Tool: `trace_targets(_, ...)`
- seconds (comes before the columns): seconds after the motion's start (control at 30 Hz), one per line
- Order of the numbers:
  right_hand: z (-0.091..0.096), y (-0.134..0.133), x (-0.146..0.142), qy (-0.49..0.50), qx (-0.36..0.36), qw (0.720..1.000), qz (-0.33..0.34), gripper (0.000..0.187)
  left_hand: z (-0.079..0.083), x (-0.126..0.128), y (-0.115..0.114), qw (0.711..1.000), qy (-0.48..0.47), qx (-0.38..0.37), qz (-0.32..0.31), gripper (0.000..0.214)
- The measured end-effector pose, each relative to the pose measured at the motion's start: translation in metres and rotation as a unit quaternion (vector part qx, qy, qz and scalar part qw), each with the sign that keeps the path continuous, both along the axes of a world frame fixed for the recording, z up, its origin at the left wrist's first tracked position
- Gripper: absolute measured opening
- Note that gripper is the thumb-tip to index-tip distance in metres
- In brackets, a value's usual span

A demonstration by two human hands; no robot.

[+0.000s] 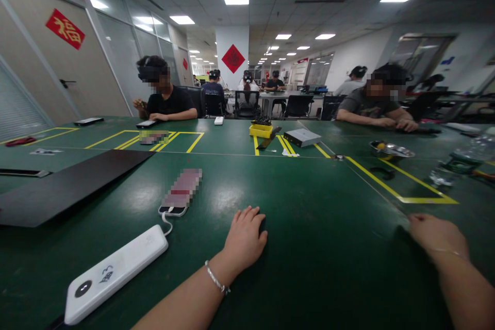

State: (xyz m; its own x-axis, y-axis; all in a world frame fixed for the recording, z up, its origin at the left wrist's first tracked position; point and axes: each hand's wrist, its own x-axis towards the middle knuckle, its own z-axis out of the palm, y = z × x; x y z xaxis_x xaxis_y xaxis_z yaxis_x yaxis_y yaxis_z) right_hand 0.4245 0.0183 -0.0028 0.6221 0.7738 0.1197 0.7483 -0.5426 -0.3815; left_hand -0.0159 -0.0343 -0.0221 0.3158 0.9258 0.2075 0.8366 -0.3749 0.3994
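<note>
My left hand [246, 237] lies palm down on the green table [309, 268], fingers stretched forward and nothing in them. A silvery bracelet [216, 277] circles that wrist. Nearest to it, on the left, is a phone [181, 191] with a blurred-out screen. A short white cable [167, 221] runs from the phone to a white power bank [116, 273] with a round dark mark. Over at the right edge, my right hand [439, 237] rests low over the table, blurred. Its fingers are turned away and mostly hidden, so I cannot make out whether it holds anything.
A dark flat board [77, 183] covers the left side. Yellow tape [425, 200] marks off areas. Farther back stand a yellow box [260, 130] with black items, a grey box [302, 137], a metal dish [392, 149] and a plastic bottle [469, 154]. Two people sit across the table.
</note>
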Motion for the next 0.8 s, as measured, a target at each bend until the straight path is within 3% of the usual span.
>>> trace_targets(0.07, 0.013, 0.004, -0.052, 0.031, -0.045, 0.997, 0.051, 0.026, 0.003, 0.001, -0.001, 1.0, -0.015, 0.006, -0.002, 0.035)
trace_targets(0.13, 0.019, 0.0, -0.118, 0.073, -0.032, 0.986, 0.148, 0.027, 0.005, 0.003, -0.003, 0.999, -0.036, 0.013, -0.006, 0.035)
trace_targets(0.23, 0.016, -0.021, -0.218, 0.16, -0.018, 0.93, 0.33, 0.022, 0.008, 0.007, -0.006, 0.998, -0.059, 0.01, -0.006, 0.047)
trace_targets(0.33, 0.006, -0.044, -0.285, 0.196, 0.018, 0.875, 0.443, 0.017, 0.007, 0.01, -0.009, 0.997, -0.064, 0.005, -0.031, 0.041)
trace_targets(0.43, 0.0, -0.054, -0.301, 0.211, 0.05, 0.856, 0.47, 0.015, 0.007, 0.011, -0.011, 0.993, -0.087, -0.009, -0.074, 0.027)
trace_targets(0.57, 0.002, -0.048, -0.283, 0.293, 0.017, 0.822, 0.488, 0.012, 0.008, 0.014, -0.011, 0.989, -0.122, -0.031, -0.082, 0.021)
trace_targets(0.8, 0.006, -0.048, -0.277, 0.248, 0.066, 0.813, 0.523, 0.014, 0.013, 0.015, -0.01, 0.984, -0.156, -0.028, -0.085, 0.027)
